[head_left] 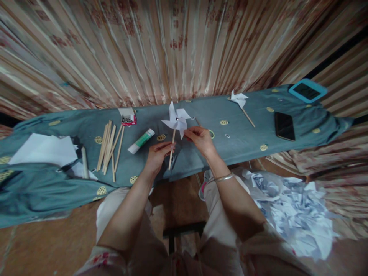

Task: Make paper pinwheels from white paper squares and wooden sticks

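A white paper pinwheel [174, 122] on a thin wooden stick [170, 163] is upright above the cloth-covered table, with a small pin at its centre. My left hand [156, 156] pinches the stick below the paper blades. At the lower right blade, my right hand [202, 141] has thumb and fingertips closed on the paper edge. Left of my left hand lies a green and white glue stick [141, 141]. Behind my right hand, a thin tool with a yellowish ring [212, 134] is mostly hidden.
Several loose wooden sticks [107, 147] and an opened red box of pins [128, 119] lie left. White paper sheets [43, 149] are at the far left. Rightward are a second pinwheel [239, 99], a phone [284, 125] and a blue-framed tablet [307, 90]. Paper scraps [299, 211] pile below right.
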Tool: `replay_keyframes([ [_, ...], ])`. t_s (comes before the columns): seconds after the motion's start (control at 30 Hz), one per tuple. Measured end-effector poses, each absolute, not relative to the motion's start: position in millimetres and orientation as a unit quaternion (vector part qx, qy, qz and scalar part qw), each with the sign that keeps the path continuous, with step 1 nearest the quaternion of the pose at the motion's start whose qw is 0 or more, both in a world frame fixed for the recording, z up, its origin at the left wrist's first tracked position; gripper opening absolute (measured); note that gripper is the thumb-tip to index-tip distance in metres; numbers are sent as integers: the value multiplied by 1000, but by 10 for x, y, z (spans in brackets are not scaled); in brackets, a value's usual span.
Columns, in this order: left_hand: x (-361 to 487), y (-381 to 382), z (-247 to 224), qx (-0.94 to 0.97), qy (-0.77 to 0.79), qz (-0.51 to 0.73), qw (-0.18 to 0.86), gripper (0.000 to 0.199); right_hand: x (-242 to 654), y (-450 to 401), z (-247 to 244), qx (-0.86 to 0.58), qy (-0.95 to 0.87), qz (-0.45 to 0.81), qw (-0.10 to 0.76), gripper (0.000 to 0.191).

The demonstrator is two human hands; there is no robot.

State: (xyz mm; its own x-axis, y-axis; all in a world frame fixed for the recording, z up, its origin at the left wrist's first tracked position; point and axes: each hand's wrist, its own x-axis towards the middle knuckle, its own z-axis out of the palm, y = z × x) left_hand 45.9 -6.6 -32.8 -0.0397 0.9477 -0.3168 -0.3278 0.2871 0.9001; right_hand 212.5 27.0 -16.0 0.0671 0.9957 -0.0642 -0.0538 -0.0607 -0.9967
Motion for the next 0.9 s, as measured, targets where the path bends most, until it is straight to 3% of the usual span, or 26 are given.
replay_keyframes([
  [0.9,467,-73,-329,305,500,513,628,46,2017,218,-121,-488,-468,537,505,41],
])
